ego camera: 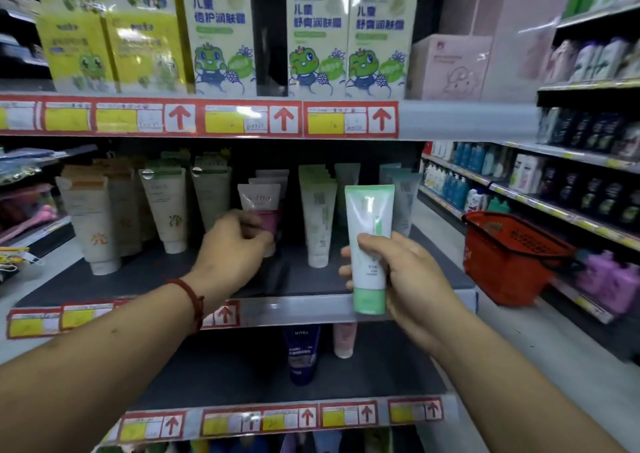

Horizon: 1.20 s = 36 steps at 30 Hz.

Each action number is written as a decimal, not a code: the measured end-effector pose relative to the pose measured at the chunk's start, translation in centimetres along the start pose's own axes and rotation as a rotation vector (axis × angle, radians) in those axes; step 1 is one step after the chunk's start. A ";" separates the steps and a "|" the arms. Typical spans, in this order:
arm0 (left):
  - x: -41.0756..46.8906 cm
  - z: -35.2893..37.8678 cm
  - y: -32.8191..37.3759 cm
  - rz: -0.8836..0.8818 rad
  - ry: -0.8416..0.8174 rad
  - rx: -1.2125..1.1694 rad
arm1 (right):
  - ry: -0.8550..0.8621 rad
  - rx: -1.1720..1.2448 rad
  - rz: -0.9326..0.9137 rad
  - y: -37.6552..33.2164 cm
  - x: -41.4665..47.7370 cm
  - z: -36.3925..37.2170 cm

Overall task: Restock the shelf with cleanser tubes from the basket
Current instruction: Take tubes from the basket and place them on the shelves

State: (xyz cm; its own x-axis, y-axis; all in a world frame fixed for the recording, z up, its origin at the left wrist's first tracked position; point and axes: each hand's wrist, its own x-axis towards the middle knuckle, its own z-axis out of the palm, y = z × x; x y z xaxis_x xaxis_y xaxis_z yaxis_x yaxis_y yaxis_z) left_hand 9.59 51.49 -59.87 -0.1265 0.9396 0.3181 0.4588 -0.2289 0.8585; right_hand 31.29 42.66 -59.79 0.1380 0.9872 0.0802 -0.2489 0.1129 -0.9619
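Centrally, right hand point(398, 272) gripping one green tube point(370, 210), left hand point(235, 244) pinching one pink tube point(259, 198), one red basket point(512, 262) right, shelf point(308, 279) front bare.

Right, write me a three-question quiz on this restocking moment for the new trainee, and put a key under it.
1. True or false: the right hand holds a green-and-white tube upright, cap end down.
2. Where is the red basket?
A) on the floor
B) off to the right, against the side shelving
C) hanging from the left wrist
3. The left hand reaches onto the middle shelf. What colour is the tube at its fingertips?

Key:
1. True
2. B
3. Pink: it is the pink tube
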 end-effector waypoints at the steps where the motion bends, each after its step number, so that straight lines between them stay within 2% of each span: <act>1: -0.5 0.5 0.3 0.016 -0.032 -0.013 | 0.014 -0.022 -0.007 -0.1 0.2 -0.7; 6: -1.3 2.6 0.4 0.084 -0.120 0.034 | 0.074 -0.194 -0.089 -0.4 3.5 -3.6; 13: 0.2 3.5 -1.8 0.121 -0.199 0.110 | 0.081 -0.290 -0.225 0.0 11.3 -3.6; 22: 0.9 4.1 -4.7 0.160 -0.231 0.072 | 0.119 -0.213 -0.215 3.1 20.4 -1.2; 36: 1.4 4.8 -4.8 0.148 -0.273 0.132 | 0.115 -0.284 -0.154 4.1 23.1 -1.6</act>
State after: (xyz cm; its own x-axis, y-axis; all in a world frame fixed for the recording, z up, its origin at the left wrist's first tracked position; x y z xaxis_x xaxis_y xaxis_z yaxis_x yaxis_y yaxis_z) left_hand 11.45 55.14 -65.49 0.1818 0.9362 0.3009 0.5671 -0.3497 0.7457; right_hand 34.99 65.76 -62.25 0.2644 0.9399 0.2159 0.0584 0.2079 -0.9764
